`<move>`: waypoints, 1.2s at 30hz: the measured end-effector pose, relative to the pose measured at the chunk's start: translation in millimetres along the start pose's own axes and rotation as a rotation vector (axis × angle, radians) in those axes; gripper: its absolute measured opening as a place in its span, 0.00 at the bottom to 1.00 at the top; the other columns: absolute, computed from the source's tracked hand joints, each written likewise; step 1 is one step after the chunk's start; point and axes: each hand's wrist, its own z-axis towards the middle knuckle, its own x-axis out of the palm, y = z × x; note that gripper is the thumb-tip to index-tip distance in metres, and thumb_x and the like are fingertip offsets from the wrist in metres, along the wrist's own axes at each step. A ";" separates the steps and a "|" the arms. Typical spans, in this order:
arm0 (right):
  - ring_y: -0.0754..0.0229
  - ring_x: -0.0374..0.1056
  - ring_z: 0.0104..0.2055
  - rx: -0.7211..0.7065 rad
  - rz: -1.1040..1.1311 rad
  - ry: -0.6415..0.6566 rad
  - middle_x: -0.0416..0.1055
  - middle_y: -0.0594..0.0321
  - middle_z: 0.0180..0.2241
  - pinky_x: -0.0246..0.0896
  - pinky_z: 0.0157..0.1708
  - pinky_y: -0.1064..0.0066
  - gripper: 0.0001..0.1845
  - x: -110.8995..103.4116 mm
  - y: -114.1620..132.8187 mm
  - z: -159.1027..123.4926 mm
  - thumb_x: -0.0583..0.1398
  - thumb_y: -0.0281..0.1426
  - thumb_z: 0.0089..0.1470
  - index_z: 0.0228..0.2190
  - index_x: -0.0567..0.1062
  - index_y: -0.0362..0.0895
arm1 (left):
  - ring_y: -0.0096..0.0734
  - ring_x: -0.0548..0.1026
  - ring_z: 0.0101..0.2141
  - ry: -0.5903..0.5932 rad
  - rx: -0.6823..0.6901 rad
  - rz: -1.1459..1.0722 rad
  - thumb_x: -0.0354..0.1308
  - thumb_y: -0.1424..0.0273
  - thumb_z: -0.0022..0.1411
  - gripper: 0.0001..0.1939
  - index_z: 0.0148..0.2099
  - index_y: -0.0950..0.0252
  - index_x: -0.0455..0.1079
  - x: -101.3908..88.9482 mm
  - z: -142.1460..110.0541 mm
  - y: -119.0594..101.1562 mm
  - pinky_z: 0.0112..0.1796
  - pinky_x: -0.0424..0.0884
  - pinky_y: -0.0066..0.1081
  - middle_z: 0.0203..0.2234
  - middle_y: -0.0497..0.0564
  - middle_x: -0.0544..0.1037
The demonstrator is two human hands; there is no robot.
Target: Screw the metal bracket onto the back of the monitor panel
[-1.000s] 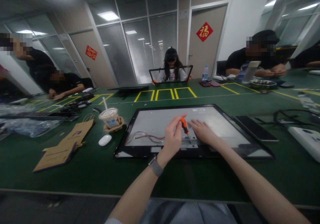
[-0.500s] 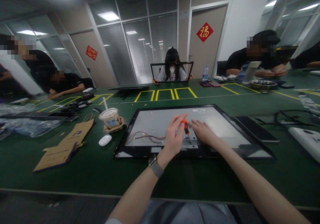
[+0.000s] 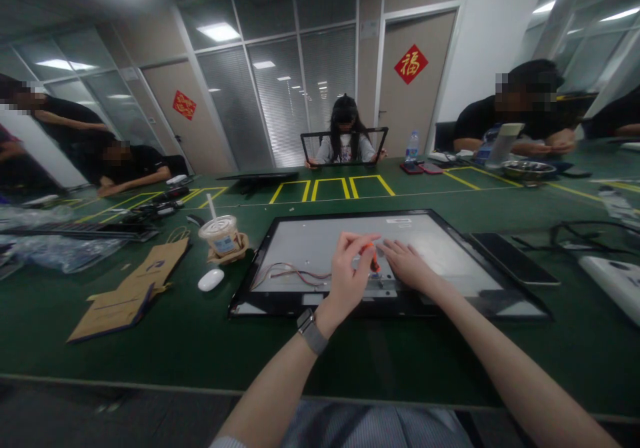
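Note:
My left hand (image 3: pixel 349 268), with a watch (image 3: pixel 311 331) on its wrist, is closed on the orange-and-black handle of a screwdriver (image 3: pixel 375 261). The tool points down at a metal strip near the front edge of a flat display panel (image 3: pixel 320 238). This panel lies on the table, grey back up inside a black frame. Flat on its grey surface rests my right hand (image 3: pixel 407 263), fingers stretched out, just right of the screwdriver. Red and black wires (image 3: pixel 295 273) run over the panel's left part. The screwdriver's tip is too small to make out.
Left of the panel are a lidded cup (image 3: pixel 221 236) with a straw, a white mouse (image 3: pixel 211 279) and a brown paper bag (image 3: pixel 133 291). To the right lie a black phone-like slab (image 3: pixel 515 258) and a white device (image 3: pixel 613 281). Across the table a person holds a black frame (image 3: pixel 345 163).
My left hand's fingers have shifted around the screwdriver handle, and the thumb now covers more of it. The right hand stays in place. At far left, a standing person has moved.

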 end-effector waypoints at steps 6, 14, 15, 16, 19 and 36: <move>0.44 0.55 0.66 0.008 0.028 -0.010 0.58 0.50 0.66 0.54 0.60 0.44 0.29 0.1 -0.5 0.0 0.42 0.30 0.66 0.64 0.62 0.46 | 0.32 0.73 0.40 0.021 -0.030 -0.152 0.41 0.69 0.74 0.18 0.52 0.65 0.71 -1.0 -0.3 3.4 0.45 0.68 0.34 0.38 0.53 0.73; 0.43 0.56 0.66 0.014 0.020 0.013 0.58 0.49 0.66 0.53 0.60 0.44 0.28 -5.0 1.7 -1.5 0.42 0.29 0.65 0.64 0.63 0.44 | 0.32 0.70 0.38 -0.033 0.017 0.044 0.56 0.63 0.68 0.11 0.44 0.62 0.77 -0.5 2.3 -2.5 0.43 0.69 0.33 0.36 0.50 0.68; 0.44 0.56 0.66 0.015 0.016 0.014 0.58 0.50 0.66 0.53 0.60 0.45 0.28 -4.9 1.6 -1.5 0.42 0.29 0.65 0.64 0.63 0.45 | 0.31 0.70 0.38 -0.032 0.010 0.040 0.54 0.64 0.69 0.12 0.46 0.62 0.77 -0.6 2.7 -2.5 0.42 0.69 0.32 0.36 0.50 0.68; 0.44 0.56 0.66 0.012 0.011 0.012 0.57 0.50 0.66 0.54 0.60 0.45 0.29 -4.7 1.3 -1.5 0.42 0.29 0.65 0.64 0.63 0.45 | 0.31 0.71 0.38 -0.028 0.002 0.028 0.52 0.65 0.71 0.13 0.48 0.62 0.76 -0.9 3.1 -2.3 0.42 0.69 0.32 0.36 0.51 0.69; 0.44 0.56 0.66 0.003 0.011 -0.003 0.57 0.50 0.66 0.54 0.60 0.44 0.29 -2.9 0.2 -1.2 0.42 0.28 0.65 0.64 0.62 0.46 | 0.32 0.73 0.40 0.004 -0.034 -0.046 0.46 0.66 0.73 0.17 0.55 0.64 0.71 -1.9 3.3 -1.2 0.45 0.69 0.34 0.38 0.53 0.74; 0.43 0.58 0.65 -0.024 0.001 -0.015 0.58 0.48 0.66 0.55 0.59 0.42 0.30 0.6 -2.2 -0.3 0.42 0.27 0.64 0.64 0.62 0.44 | 0.35 0.74 0.46 0.061 -0.127 -0.176 0.44 0.67 0.73 0.18 0.60 0.62 0.67 0.2 -0.2 4.1 0.51 0.68 0.38 0.46 0.56 0.75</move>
